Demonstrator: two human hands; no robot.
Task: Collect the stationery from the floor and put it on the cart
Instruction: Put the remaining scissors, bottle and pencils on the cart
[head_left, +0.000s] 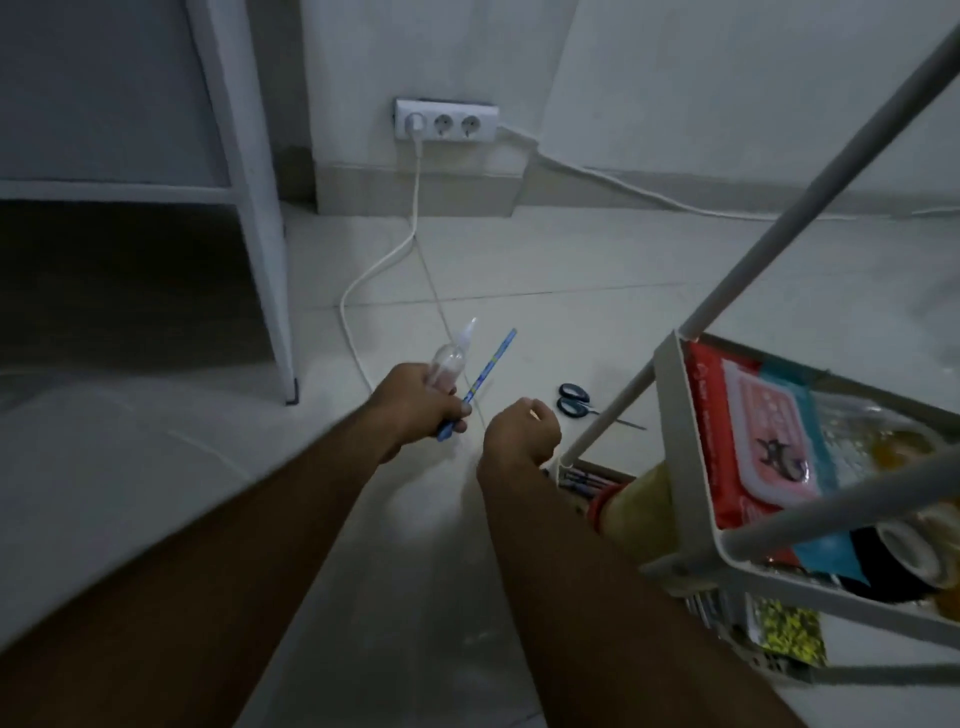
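Note:
My left hand (415, 402) grips a clear glue bottle (451, 353) with a white nozzle and a long blue pencil (485, 371), both pointing up and away. To its right, my right hand (522, 431) is curled into a loose fist; nothing shows in it. Black-handled scissors (574, 400) lie on the floor tiles just right of that hand, partly behind a leg of the white cart (691, 467). The cart stands at the right, its upper tray holding a red wipes pack (753, 436) and other items.
A white power cable (384, 260) runs from a wall socket strip (447, 120) across the floor toward my hands. A white furniture frame (260, 208) stands at the left. A lower cart shelf holds pens (587, 478) and a yellow bottle (639, 504).

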